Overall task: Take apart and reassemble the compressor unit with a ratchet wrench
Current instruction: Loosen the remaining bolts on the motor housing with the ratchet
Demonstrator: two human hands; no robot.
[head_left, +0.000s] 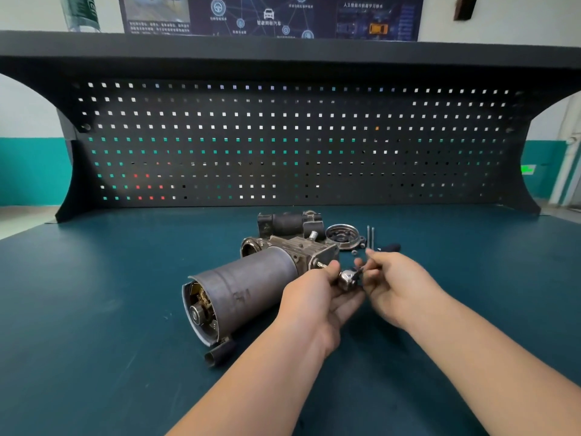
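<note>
The compressor unit (251,284), a grey motor cylinder joined to a cast metal housing, lies on its side on the blue-green bench mat. Just right of it, my left hand (314,297) holds the shiny chrome head of the ratchet wrench (347,278), fingers curled under it. My right hand (396,284) pinches a small dark part at the wrench head with its fingertips. The wrench's handle is hidden by my hands. A removed round end cover (342,236) and two long thin bolts (370,236) lie behind my hands.
A black cylindrical part with a bracket (289,223) sits behind the compressor. A black-handled tool (390,247) and a small nut (354,252) lie near the bolts. A black pegboard (283,136) walls off the bench's far edge.
</note>
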